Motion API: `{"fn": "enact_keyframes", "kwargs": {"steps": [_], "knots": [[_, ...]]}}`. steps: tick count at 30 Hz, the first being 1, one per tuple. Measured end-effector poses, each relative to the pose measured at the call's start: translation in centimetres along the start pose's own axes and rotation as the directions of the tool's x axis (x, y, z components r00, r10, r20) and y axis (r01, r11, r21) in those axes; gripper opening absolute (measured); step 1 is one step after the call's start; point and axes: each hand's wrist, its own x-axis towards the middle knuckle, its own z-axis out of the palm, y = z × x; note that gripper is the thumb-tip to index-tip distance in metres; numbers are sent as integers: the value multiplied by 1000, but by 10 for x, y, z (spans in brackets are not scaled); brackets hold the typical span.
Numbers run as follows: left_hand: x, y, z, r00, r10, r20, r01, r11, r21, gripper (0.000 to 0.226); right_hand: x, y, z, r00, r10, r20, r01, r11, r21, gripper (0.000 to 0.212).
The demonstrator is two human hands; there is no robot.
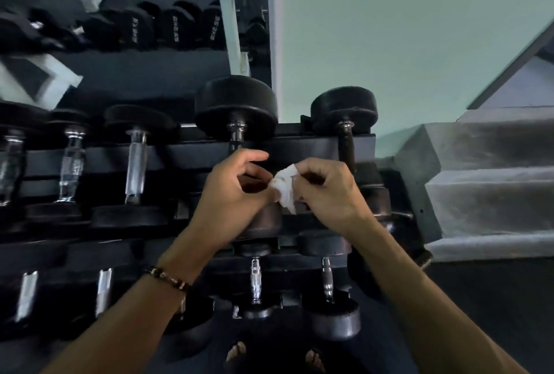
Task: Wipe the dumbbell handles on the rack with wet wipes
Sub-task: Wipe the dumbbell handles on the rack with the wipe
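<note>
Gym rack point(299, 146) backdrop, crumpled wet wipe point(284, 186) pinched between both hands' fingers, left hand point(230, 194) and right hand point(326, 191), with the nearest dumbbell handle point(236, 137) running 12-to-6 just past the left hand, so that hand's closer.

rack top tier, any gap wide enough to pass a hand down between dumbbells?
Widest gap: between the big dumbbell and the far-right dumbbell; left hand and right hand hold the wipe just in front of it. Further left, the chrome-handled dumbbells sit closer together, narrow gaps only.
</note>
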Motion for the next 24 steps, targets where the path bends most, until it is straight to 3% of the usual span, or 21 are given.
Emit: {"fn": "enact_keyframes", "kwargs": {"steps": [2,4,6,8,11,14,16,18,22,24], "knots": [[-2,-3,-15,998,60,-21,-59,998,24,47,1,-10,21,1000,-2,30,-1,996,93,9],[-3,-10,-31,996,82,30,-83,996,34,40,4,-15,39,999,-3,34,0,997,73,5],[-4,-20,-48,994,82,67,-83,996,15,36,9,-17,53,999,8,-36,-7,999,44,11],[-2,-35,-62,996,65,54,-70,993,96,35,18,-13,63,980,45,-195,-33,997,64,15],[-4,-60,-71,990,-120,78,94,958,272,66,34,-4,75,933,128,-337,-104,991,87,13],[-5,-78,-68,957,-219,191,181,963,198,84,57,4,85,930,183,-318,-170,983,67,8],[-5,-84,-67,952,-221,210,190,969,156,83,76,6,89,924,203,-324,-196,979,56,5],[-4,-86,-67,947,-232,223,207,970,131,79,95,5,92,917,217,-335,-216,976,43,15],[-2,-82,-70,932,-253,259,237,967,91,81,119,7,101,949,181,-258,-244,941,-237,30],[-1,-83,-69,925,-258,279,250,966,66,68,120,9,97,957,228,-180,-272,920,-282,27]]}}
